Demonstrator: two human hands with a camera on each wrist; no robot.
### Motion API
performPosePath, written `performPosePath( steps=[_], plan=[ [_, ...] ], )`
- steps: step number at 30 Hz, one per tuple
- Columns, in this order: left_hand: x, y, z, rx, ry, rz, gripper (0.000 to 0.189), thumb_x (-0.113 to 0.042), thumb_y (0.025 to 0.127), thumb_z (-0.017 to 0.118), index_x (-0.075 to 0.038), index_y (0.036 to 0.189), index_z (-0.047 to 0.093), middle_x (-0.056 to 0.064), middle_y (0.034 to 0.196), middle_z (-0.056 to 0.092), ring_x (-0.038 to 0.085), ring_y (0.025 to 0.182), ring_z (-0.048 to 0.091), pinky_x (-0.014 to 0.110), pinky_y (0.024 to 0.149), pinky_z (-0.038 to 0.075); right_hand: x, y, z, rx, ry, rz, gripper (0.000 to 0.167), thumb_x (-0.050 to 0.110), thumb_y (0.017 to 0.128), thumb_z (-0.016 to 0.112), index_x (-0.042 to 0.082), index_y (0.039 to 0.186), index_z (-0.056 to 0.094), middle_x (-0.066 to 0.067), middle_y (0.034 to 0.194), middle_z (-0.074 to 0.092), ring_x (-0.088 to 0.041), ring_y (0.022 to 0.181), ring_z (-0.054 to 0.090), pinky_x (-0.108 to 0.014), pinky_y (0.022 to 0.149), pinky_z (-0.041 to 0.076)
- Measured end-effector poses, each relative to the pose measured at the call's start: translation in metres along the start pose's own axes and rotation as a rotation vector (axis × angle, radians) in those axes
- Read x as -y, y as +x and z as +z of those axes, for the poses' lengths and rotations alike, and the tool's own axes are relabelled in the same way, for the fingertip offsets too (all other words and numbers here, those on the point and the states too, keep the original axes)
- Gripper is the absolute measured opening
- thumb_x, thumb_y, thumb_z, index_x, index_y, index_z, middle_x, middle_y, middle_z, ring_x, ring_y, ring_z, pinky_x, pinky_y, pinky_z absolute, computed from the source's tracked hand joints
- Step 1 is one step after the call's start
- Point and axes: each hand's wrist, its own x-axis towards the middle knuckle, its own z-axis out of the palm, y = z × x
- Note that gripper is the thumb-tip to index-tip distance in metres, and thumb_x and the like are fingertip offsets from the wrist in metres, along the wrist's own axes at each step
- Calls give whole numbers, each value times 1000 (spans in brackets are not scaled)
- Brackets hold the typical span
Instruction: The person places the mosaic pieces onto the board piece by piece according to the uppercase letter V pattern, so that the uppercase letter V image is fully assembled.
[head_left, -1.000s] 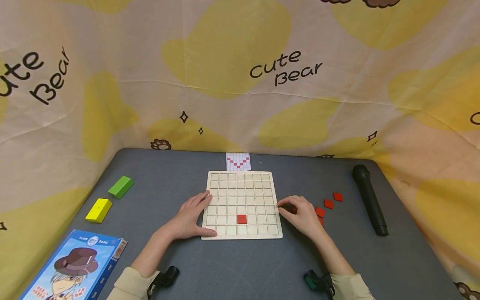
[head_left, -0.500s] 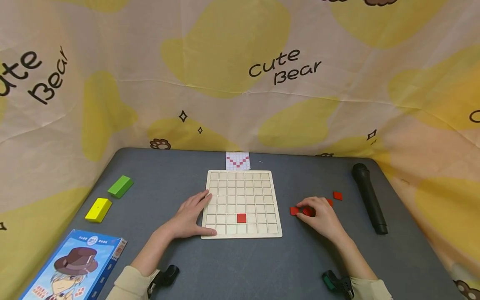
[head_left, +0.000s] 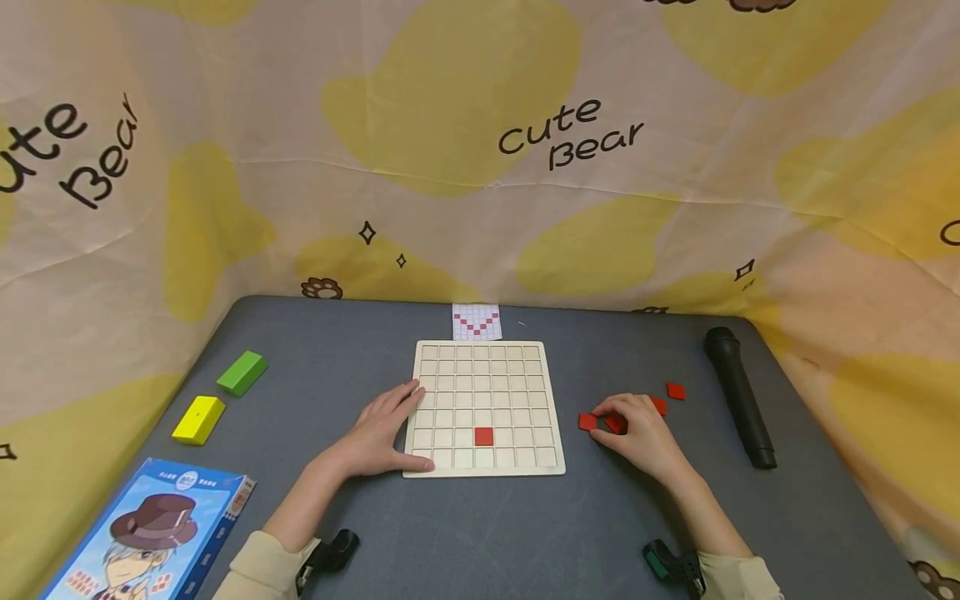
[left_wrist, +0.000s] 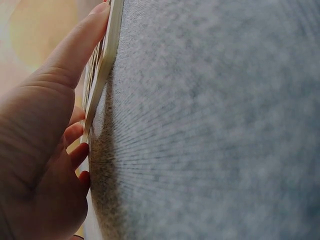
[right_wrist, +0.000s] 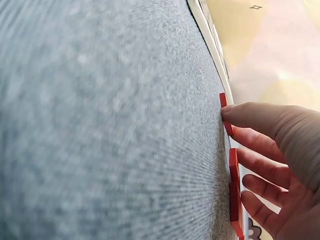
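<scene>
A pale board with a square grid [head_left: 457, 385] lies mid-table, with one red square tile [head_left: 483, 437] in a cell of its lower part. My left hand [head_left: 382, 429] rests at the board's left side, fingers along the edge and thumb on the near corner. In the left wrist view, the thumb [left_wrist: 70, 52] lies against the board's rim [left_wrist: 107, 60]. To the right of the board, my right hand [head_left: 637, 433] pinches a red square tile [head_left: 587, 422] between thumb and index finger. Another red tile [head_left: 617, 423] shows under that hand, partly hidden.
More red tiles [head_left: 676, 391] lie beyond the right hand. A black microphone [head_left: 740, 396] is at the right. A card with a red V pattern [head_left: 476, 322] sits behind the board. Green [head_left: 242, 372] and yellow [head_left: 198, 419] blocks and a blue box [head_left: 150, 533] occupy the left.
My right hand has moved right, from the board's right edge to the loose red tiles, and its fingertips are at one. The left hand has stayed at the board.
</scene>
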Motion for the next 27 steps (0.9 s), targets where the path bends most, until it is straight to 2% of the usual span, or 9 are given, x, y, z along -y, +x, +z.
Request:
performPosePath(
  steps=[10, 14, 19, 27],
  plan=[
    [0, 0, 1, 0, 0, 1, 110, -59, 72, 79, -4, 153, 28, 16, 158, 22, 42, 142, 21, 65, 106, 21, 6, 8, 10, -58, 30, -42, 21, 19, 74, 85, 13, 91, 73, -6, 103, 66, -28, 100, 52, -47, 86, 42],
    [1, 0, 1, -1, -1, 1, 111, -59, 72, 78, -4, 154, 27, 16, 159, 22, 41, 142, 21, 66, 106, 21, 15, 16, 16, -64, 63, -32, 22, 21, 75, 86, 15, 91, 73, -4, 102, 66, -26, 100, 52, -46, 87, 42],
    [2, 0, 2, -2, 1, 9, 110, -60, 73, 78, -4, 154, 27, 16, 159, 22, 41, 142, 22, 66, 106, 21, 31, 26, 26, -22, 111, -1, 22, 22, 75, 85, 16, 92, 73, -1, 102, 67, -25, 102, 53, -47, 89, 41],
    [3, 0, 2, -10, 2, 24, 109, -59, 74, 77, -4, 153, 28, 16, 159, 22, 41, 142, 22, 65, 106, 22, 59, 40, 48, 63, 183, -33, 18, 25, 79, 82, 20, 94, 73, 4, 104, 66, -18, 100, 51, -42, 86, 42]
  ],
)
